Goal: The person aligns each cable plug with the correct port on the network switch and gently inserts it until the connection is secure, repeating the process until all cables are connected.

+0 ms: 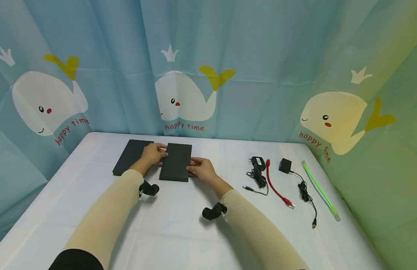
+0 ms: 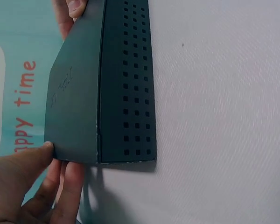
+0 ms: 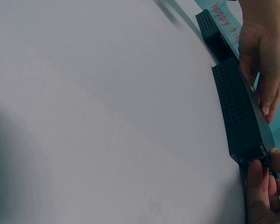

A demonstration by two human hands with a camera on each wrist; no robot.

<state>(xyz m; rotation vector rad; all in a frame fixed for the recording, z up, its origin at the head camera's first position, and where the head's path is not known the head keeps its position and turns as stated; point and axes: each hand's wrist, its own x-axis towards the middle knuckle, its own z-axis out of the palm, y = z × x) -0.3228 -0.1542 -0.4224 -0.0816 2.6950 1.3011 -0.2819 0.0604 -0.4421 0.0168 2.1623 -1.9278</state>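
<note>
A flat black network switch (image 1: 175, 162) is held between both hands near the back of the table. Rows of small square vent holes run along its side in the left wrist view, and white TP-LINK lettering shows on it in the right wrist view. My left hand (image 1: 153, 154) grips its left edge, thumb on top and fingers at the side. On the opposite edge my right hand (image 1: 203, 170) pinches the switch between thumb and fingers. A second black box (image 1: 132, 155) of similar shape lies just left of my left hand, partly covered by it.
To the right lie a black power adapter (image 1: 258, 162) with a bundled cord, a red network cable (image 1: 275, 186), another black adapter (image 1: 285, 165) with its cord, and a green network cable (image 1: 319, 186). A whale-print curtain (image 1: 262, 67) hangs behind the white-covered table (image 1: 168, 225).
</note>
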